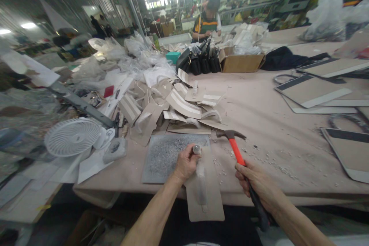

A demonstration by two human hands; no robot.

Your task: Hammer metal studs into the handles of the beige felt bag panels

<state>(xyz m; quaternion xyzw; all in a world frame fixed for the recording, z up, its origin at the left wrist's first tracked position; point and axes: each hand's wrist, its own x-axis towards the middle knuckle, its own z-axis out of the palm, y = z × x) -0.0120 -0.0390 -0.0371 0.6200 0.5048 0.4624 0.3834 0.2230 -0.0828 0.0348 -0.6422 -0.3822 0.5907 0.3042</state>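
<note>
My left hand is closed round a short punch tool, whose round metal head points up at me. Beneath it lies a long beige panel with a plastic-wrapped handle along its middle; its near end juts past the table edge. The panel's far end rests on a worn grey plate. To the right, my right hand grips a claw hammer by its black and orange handle, its head just above or at the tabletop. The punch's lower tip is hidden by my fingers.
Beige pieces with white strips are heaped beyond the plate. A white fan stands left. Flat beige panels lie right. Black bags and a cardboard box are at the back, near a seated person. Small white bits dot the table.
</note>
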